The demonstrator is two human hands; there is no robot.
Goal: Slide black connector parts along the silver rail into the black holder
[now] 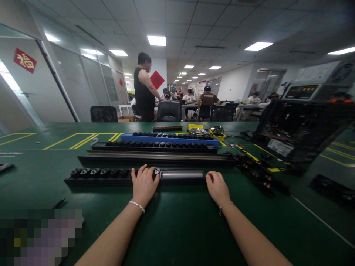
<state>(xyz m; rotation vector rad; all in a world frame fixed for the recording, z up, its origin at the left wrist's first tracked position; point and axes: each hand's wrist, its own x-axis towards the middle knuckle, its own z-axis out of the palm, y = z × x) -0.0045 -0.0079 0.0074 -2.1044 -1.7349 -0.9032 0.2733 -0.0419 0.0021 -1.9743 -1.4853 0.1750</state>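
A long black power strip rail (183, 175) lies across the green table (177, 229) in front of me, its left part filled with several black socket modules (97, 172). My left hand (143, 184) rests on the rail near its middle, fingers curled over a socket module. My right hand (217, 187) grips the rail's right end, fingers wrapped on it. Both wrists wear thin bracelets.
Behind lie more rails (155, 158), a socket-filled strip (155, 146) and a blue strip (169, 139). Loose modules (257, 173) lie at the right beside a dark machine (299, 129). A metal bowl (197, 130) sits far back. A person (144, 88) stands beyond; others sit at desks.
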